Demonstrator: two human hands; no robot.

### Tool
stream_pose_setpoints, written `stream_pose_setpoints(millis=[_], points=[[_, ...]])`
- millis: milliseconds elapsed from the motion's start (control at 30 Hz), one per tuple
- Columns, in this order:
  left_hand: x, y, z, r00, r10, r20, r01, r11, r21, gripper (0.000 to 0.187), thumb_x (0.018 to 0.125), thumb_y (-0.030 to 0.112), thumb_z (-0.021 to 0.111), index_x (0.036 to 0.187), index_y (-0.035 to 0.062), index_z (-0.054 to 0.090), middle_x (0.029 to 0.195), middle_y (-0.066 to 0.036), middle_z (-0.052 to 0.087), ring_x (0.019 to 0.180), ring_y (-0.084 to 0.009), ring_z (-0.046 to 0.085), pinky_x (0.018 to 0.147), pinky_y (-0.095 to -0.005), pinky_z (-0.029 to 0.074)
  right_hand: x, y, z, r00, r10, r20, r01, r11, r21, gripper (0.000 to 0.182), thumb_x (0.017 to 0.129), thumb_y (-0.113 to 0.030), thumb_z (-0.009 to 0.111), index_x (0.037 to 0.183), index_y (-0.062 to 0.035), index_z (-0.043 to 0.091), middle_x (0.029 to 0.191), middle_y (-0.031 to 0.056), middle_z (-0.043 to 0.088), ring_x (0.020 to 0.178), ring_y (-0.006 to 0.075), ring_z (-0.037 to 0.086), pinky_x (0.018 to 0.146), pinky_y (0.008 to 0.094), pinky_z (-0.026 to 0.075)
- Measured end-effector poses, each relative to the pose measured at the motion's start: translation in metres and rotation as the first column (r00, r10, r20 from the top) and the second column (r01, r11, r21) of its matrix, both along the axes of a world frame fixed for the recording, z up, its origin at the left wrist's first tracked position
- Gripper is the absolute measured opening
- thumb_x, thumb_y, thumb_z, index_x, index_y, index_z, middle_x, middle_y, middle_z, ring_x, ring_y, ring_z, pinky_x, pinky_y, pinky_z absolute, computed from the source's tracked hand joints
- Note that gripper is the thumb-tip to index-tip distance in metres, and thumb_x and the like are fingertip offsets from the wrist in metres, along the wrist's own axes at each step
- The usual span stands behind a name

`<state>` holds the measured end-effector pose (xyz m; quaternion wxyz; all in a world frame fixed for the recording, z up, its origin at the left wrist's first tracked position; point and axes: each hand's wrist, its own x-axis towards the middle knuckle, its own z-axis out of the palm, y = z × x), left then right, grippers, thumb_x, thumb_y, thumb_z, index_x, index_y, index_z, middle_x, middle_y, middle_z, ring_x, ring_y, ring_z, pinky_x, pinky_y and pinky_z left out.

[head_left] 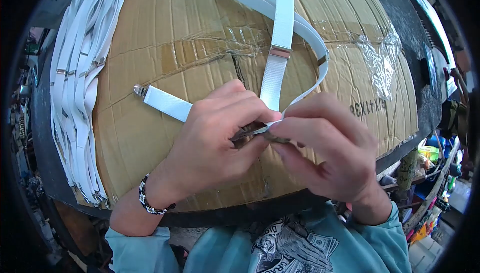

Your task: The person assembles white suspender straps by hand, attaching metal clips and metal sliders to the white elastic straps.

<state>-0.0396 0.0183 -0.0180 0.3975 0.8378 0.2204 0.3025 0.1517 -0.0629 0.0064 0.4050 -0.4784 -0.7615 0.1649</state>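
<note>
White elastic suspenders (284, 18) lie over the cardboard, their straps running down to my hands. My left hand (210, 128), with a beaded bracelet at the wrist, is closed in a pinch on a strap end and a greyish metal piece. Meeting it fingertip to fingertip, my right hand (330, 148) pinches the same strap end beside a dull metal clip (276, 138). The fingers partly hide the clip and strap end. A metal slider (280, 52) sits on the upper strap. Another strap end with a silver clip (140, 90) sticks out left of my left hand.
A thick bundle of white suspenders (82, 73) hangs along the left side of the table. Flattened cardboard (150, 38) with clear tape (377, 63) covers the dark tabletop (400, 18). Assorted colourful items clutter the floor at the lower right.
</note>
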Motion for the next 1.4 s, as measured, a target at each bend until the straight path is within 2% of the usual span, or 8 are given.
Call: stream_pose_setpoints(millis=[67, 233, 433, 733, 900, 1133, 1267, 1400], points=[[0.0, -0.001, -0.001, 1.0, -0.001, -0.003, 0.001, 1.0, 0.004, 0.027, 0.067, -0.005, 0.075, 0.09, 0.0022, 0.063, 0.08, -0.011, 0.061, 0.078, -0.0329, 0.058, 0.066, -0.0411, 0.047, -0.005, 0.004, 0.0, 0.996, 0.035, 0.082, -0.037, 0.999, 0.033, 0.029, 0.071, 0.007, 0.08, 0.098, -0.0003, 0.071, 0.09, 0.0139, 0.066, 0.071, 0.0243, 0.067, 0.058, 0.0327, 0.053], [0.001, -0.003, -0.003, 0.999, -0.005, 0.036, 0.004, 0.999, 0.042, 0.028, 0.066, -0.008, 0.073, 0.092, -0.0017, 0.065, 0.079, -0.012, 0.059, 0.074, -0.0305, 0.057, 0.063, -0.0378, 0.045, -0.007, 0.004, 0.001, 0.973, 0.038, 0.226, -0.049, 0.998, 0.043, 0.03, 0.068, 0.009, 0.077, 0.097, 0.0003, 0.07, 0.088, 0.014, 0.065, 0.071, 0.0262, 0.067, 0.059, 0.0345, 0.055], [0.006, -0.007, -0.008, 0.996, 0.008, 0.092, -0.01, 1.0, 0.017, 0.031, 0.065, -0.007, 0.076, 0.094, -0.0016, 0.067, 0.081, -0.012, 0.062, 0.075, -0.0312, 0.058, 0.064, -0.0389, 0.046, 0.002, -0.006, -0.004, 0.992, -0.017, 0.127, 0.012, 0.999, 0.042, 0.032, 0.072, 0.008, 0.077, 0.101, 0.0045, 0.066, 0.092, 0.0143, 0.062, 0.072, 0.0277, 0.066, 0.059, 0.0369, 0.055], [0.003, -0.004, -0.004, 0.999, -0.016, 0.044, 0.019, 0.998, -0.057, 0.029, 0.069, -0.005, 0.079, 0.096, -0.0003, 0.071, 0.079, -0.012, 0.062, 0.074, -0.0304, 0.058, 0.065, -0.0385, 0.046, 0.027, -0.018, -0.004, 0.972, -0.189, 0.14, 0.211, 0.964, -0.164, 0.028, 0.074, 0.005, 0.079, 0.099, -0.0034, 0.07, 0.092, 0.0109, 0.065, 0.072, 0.0232, 0.066, 0.059, 0.0333, 0.054], [0.004, -0.003, -0.004, 0.999, -0.016, 0.05, 0.017, 0.999, -0.027, 0.025, 0.068, -0.005, 0.076, 0.091, -0.0009, 0.067, 0.078, -0.011, 0.06, 0.074, -0.0302, 0.057, 0.064, -0.0384, 0.045, 0.003, -0.001, -0.005, 0.999, 0.013, 0.039, -0.014, 0.999, 0.029, 0.031, 0.069, 0.007, 0.081, 0.098, 0.0, 0.071, 0.089, 0.0111, 0.066, 0.074, 0.0201, 0.065, 0.059, 0.029, 0.05], [0.004, -0.002, -0.003, 0.998, -0.037, 0.051, 0.041, 0.996, -0.074, 0.027, 0.067, -0.007, 0.076, 0.093, -0.002, 0.07, 0.077, -0.011, 0.06, 0.074, -0.0295, 0.057, 0.065, -0.0381, 0.045, 0.013, -0.009, -0.01, 0.998, -0.017, 0.053, 0.02, 0.998, -0.059, 0.033, 0.071, 0.009, 0.078, 0.102, -0.0003, 0.068, 0.092, 0.0116, 0.067, 0.067, 0.015, 0.061, 0.054, 0.027, 0.047], [0.005, -0.004, -0.004, 0.998, -0.031, 0.054, 0.036, 0.994, -0.102, 0.029, 0.068, -0.007, 0.078, 0.095, -0.0018, 0.072, 0.077, -0.011, 0.062, 0.074, -0.0287, 0.057, 0.065, -0.0375, 0.045, 0.02, -0.012, -0.01, 0.995, -0.009, 0.098, 0.018, 0.995, -0.095, 0.035, 0.075, 0.004, 0.077, 0.108, -0.0025, 0.066, 0.095, 0.0114, 0.064, 0.074, 0.0267, 0.066, 0.061, 0.0372, 0.055], [0.003, -0.002, -0.005, 0.998, -0.033, 0.046, 0.038, 0.993, -0.113, 0.028, 0.068, -0.006, 0.078, 0.094, -0.0013, 0.072, 0.078, -0.011, 0.063, 0.074, -0.0287, 0.057, 0.065, -0.0374, 0.045, 0.023, -0.01, -0.002, 0.991, -0.019, 0.132, 0.035, 0.991, -0.127, 0.033, 0.076, 0.003, 0.077, 0.106, -0.0026, 0.067, 0.093, 0.0113, 0.063, 0.073, 0.0271, 0.066, 0.06, 0.037, 0.055]])
